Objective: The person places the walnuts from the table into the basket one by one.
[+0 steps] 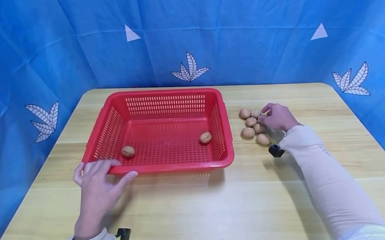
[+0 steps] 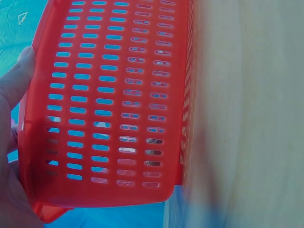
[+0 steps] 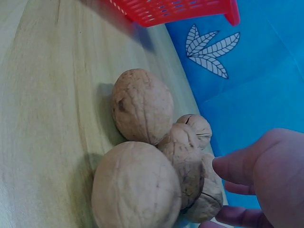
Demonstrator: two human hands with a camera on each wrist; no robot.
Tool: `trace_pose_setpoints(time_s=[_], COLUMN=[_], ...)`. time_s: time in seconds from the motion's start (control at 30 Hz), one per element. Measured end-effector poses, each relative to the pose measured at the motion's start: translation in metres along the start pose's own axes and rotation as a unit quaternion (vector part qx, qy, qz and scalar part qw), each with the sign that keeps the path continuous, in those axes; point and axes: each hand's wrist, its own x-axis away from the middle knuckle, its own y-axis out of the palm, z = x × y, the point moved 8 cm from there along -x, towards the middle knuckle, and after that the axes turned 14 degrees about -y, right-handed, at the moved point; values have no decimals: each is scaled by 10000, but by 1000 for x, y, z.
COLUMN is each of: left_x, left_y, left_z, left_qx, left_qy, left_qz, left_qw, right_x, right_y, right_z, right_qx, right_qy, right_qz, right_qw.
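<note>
In the head view, we are seeing the red basket (image 1: 170,167) standing on the table (image 1: 209,219), left of the loose walnuts (image 1: 251,121), its mouth facing up and its long axis running left to right. Our left hand (image 1: 98,186) is gripping its near-left corner, thumb on the near rim. Inside, a left walnut (image 1: 127,151) is lying with its long axis roughly sideways, and a right walnut (image 1: 205,137) is resting near the right wall. Our right hand (image 1: 279,117) is reaching to the cluster's far right side, fingers bent. In the left wrist view, our thumb and fingers are closing around the basket's rim, beside its slotted wall. In the right wrist view, our thumb and fingers are standing moderately apart beside the walnuts; we cannot tell whether they are touching one. The uppermost walnut (image 3: 142,107) is pointing its long axis nearly up and down.
</note>
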Motion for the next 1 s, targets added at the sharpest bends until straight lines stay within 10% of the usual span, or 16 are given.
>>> trace_pose_setpoints(time_s=[1.0], left_x=[0], left_y=[2], left_z=[-1], left_qx=[-19], left_qy=[-24], left_qz=[-21], left_qw=[10000], right_x=[-5], right_y=[5], right_z=[14], right_qx=[-77], right_qy=[153], right_qz=[165], right_qw=[9997])
